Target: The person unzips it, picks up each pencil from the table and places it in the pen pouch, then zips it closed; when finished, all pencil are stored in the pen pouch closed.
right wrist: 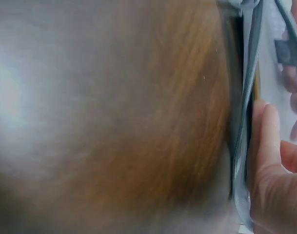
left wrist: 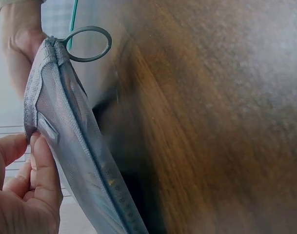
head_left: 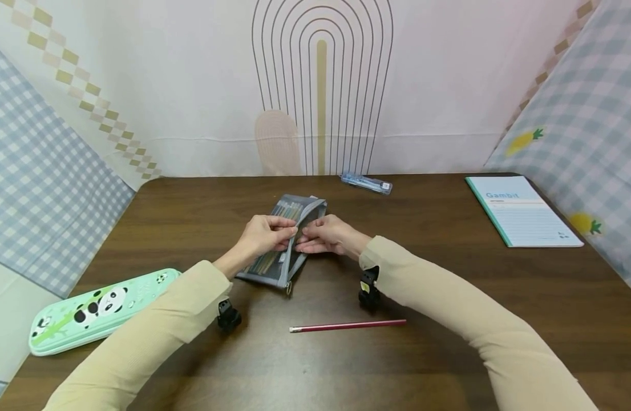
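Note:
A grey mesh zip pouch (head_left: 264, 268) with several slim pencils inside lies tilted on the table, its zipped mouth spread apart. At the edge of that mouth, the thumb and fingers of my left hand (head_left: 266, 233) pinch the fabric, also seen in the left wrist view. My right hand (head_left: 328, 235) reaches into the mouth from the right. In the right wrist view its fingertips (right wrist: 269, 114) are between the pouch walls, by a thin yellowish strip; whether they grip it is hidden. A ring pull (left wrist: 89, 44) hangs at one end of the zip.
A red pencil (head_left: 348, 326) lies in front of the pouch. At the left is a green panda pencil case (head_left: 105, 308), partly behind the left sleeve. A clear blue packet (head_left: 367, 184) lies at the back edge, and a notebook (head_left: 523, 211) at the right.

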`<state>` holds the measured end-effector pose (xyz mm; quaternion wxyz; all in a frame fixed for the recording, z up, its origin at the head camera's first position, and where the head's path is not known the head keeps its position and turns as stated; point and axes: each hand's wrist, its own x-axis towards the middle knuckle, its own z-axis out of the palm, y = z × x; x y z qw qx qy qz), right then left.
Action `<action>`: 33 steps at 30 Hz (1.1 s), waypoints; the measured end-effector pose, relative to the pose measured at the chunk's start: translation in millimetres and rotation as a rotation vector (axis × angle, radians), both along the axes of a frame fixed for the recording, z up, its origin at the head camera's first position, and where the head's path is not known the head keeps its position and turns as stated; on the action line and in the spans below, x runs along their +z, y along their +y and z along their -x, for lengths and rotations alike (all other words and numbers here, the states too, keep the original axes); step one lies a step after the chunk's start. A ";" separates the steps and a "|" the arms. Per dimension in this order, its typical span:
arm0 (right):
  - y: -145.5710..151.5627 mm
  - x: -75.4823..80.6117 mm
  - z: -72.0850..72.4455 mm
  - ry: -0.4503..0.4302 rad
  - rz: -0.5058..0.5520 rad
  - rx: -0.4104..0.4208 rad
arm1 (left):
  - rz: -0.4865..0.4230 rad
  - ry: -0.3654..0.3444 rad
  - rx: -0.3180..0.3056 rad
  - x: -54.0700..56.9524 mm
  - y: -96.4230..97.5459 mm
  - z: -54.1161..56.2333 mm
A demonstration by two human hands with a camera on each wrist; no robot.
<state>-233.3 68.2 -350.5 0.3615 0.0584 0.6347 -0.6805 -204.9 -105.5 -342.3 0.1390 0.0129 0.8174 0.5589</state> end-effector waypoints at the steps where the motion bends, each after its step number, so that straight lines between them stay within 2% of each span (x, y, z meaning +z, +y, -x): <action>1: 2.3 0.5 -2.7 0.012 -0.001 0.015 | 0.003 0.000 0.002 -0.1 -0.1 -0.2; 7: 23.9 0.5 -26.5 0.169 -0.029 0.156 | -0.009 0.001 0.001 -1.6 -0.5 -1.3; 12: 48.5 -0.6 -47.1 0.300 -0.125 0.328 | -0.013 0.007 0.001 -2.6 0.1 -1.0; 21: 71.2 -9.2 -77.7 0.432 -0.179 0.593 | -0.003 0.005 0.004 -2.3 1.4 -0.2; 27: 71.7 -12.0 -89.2 0.526 -0.172 0.697 | 0.006 0.017 -0.002 -3.0 1.0 0.1; 33: 70.0 -14.3 -95.2 0.590 -0.183 0.720 | 0.007 0.009 -0.003 -2.3 0.7 -0.8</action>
